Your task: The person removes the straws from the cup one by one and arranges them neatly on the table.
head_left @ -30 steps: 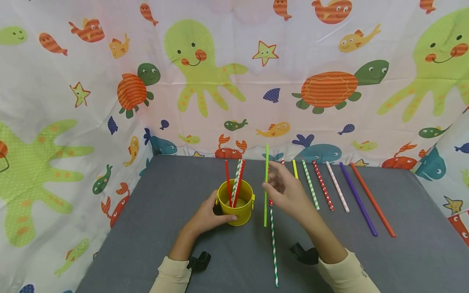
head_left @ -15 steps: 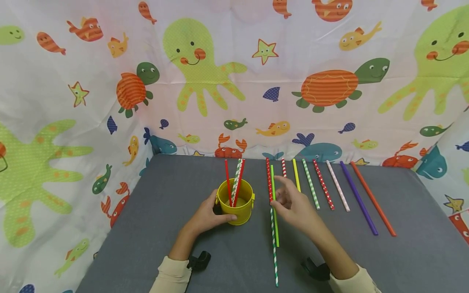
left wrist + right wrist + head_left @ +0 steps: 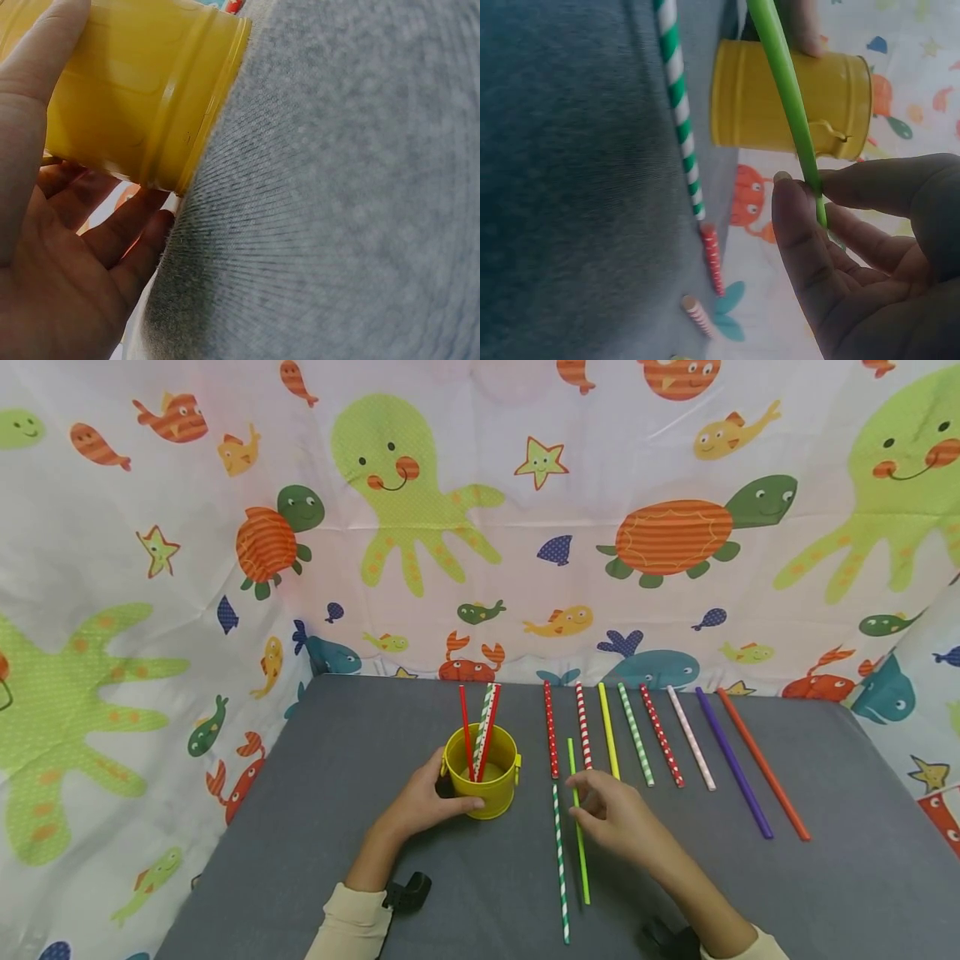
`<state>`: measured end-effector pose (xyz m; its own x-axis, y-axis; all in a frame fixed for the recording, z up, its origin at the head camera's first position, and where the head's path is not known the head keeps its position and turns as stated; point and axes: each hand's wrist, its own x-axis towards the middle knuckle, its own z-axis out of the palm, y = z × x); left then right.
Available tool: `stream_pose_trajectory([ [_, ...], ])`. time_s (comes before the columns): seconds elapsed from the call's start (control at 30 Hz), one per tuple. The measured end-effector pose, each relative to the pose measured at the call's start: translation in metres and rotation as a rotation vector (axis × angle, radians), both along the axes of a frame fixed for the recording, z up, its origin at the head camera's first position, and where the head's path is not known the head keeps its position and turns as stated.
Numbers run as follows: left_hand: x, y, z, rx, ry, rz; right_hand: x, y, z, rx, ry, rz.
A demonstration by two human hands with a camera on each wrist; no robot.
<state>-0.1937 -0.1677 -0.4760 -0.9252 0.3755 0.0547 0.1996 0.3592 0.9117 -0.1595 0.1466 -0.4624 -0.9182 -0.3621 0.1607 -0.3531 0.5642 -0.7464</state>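
Note:
My left hand [image 3: 423,797] grips a small yellow bucket [image 3: 491,797] from its left side, thumb across the front and fingers behind. Inside the bucket lean several straws [image 3: 483,735], red ones and a green-striped one. Between thumb and index finger, my right hand [image 3: 618,814] pinches a bright green straw [image 3: 787,82]. In the head view that straw slants just right of a green-and-white striped straw [image 3: 561,860] on the table. The left wrist view shows the bucket's wall [image 3: 127,82] and base close up, the base at the grey cloth.
A red dotted straw [image 3: 551,727] lies end to end with the striped one. To the right, a row holds a yellow straw [image 3: 609,731], a purple straw [image 3: 733,760], an orange straw [image 3: 763,764] and several patterned ones. A sea-animal curtain [image 3: 480,527] borders the table's back.
My right hand has brought the green straw toward me and slightly right, from beside the bucket to right of the striped straw. The left hand and bucket stay put.

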Motion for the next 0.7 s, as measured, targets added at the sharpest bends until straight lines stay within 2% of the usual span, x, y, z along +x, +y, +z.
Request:
stream_pose_trajectory([
  [0.37, 0.0, 0.001, 0.002, -0.026, -0.026, 0.003, 0.009, 0.012, -0.013, 0.132, -0.021, 0.014],
  [0.7, -0.002, 0.0, 0.001, -0.034, -0.025, 0.004, 0.017, 0.019, -0.024, 0.147, -0.031, 0.059],
])
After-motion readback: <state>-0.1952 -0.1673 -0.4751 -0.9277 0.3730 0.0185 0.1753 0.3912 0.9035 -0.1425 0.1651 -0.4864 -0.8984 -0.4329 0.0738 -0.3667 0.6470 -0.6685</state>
